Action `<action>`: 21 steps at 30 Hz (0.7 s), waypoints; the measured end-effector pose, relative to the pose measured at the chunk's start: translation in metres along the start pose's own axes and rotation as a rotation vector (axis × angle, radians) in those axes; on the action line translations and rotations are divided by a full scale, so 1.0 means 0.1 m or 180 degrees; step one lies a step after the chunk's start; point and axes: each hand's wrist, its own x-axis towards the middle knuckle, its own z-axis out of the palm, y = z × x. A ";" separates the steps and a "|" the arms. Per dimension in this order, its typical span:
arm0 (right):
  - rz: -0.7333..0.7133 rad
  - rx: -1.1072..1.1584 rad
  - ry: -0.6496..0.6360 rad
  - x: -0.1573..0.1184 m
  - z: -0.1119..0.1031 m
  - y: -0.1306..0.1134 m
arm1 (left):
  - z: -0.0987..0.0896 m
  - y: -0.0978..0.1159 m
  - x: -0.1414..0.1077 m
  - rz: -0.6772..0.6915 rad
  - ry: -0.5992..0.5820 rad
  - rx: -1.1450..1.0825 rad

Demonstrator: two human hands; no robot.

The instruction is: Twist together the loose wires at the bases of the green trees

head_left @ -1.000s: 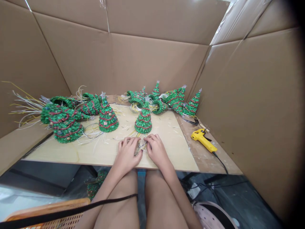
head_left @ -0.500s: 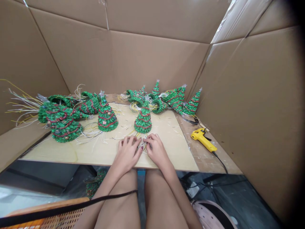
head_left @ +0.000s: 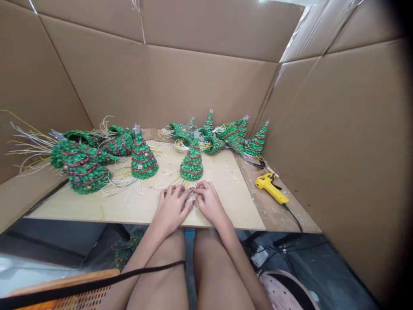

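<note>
"Where is this single view looking from?"
"From the person's head, it's facing forward and down, sitting close above the left hand (head_left: 171,209) and right hand (head_left: 209,202)."
"And beyond the grip?"
"It's taking in a wooden board (head_left: 219,172) and cardboard walls (head_left: 206,86)"

About twelve small green Christmas trees (head_left: 191,162) are in view, two standing upright on one wooden board (head_left: 219,174), plus one left hand (head_left: 171,210), one right hand (head_left: 209,203) and one glue gun (head_left: 267,187).

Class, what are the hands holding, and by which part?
The left hand and right hand together pinch the pale strands trailing from the base of the green sequinned Christmas tree.
</note>
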 end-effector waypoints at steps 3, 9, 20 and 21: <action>0.0090 -0.0011 0.0057 0.00 -0.01 0.00 | 0.01 0.00 -0.01 0.0016 0.0020 0.0021; 0.0178 -0.0445 0.0017 -0.01 -0.07 -0.04 | 0.02 -0.02 -0.02 -0.0012 0.0071 0.0052; 0.0092 -0.1564 -0.0462 0.01 -0.11 -0.18 | 0.01 0.00 0.00 0.0022 0.0173 0.0170; 0.0113 -0.1585 -0.0461 0.01 -0.11 -0.18 | 0.01 0.00 0.00 0.0025 0.0177 0.0178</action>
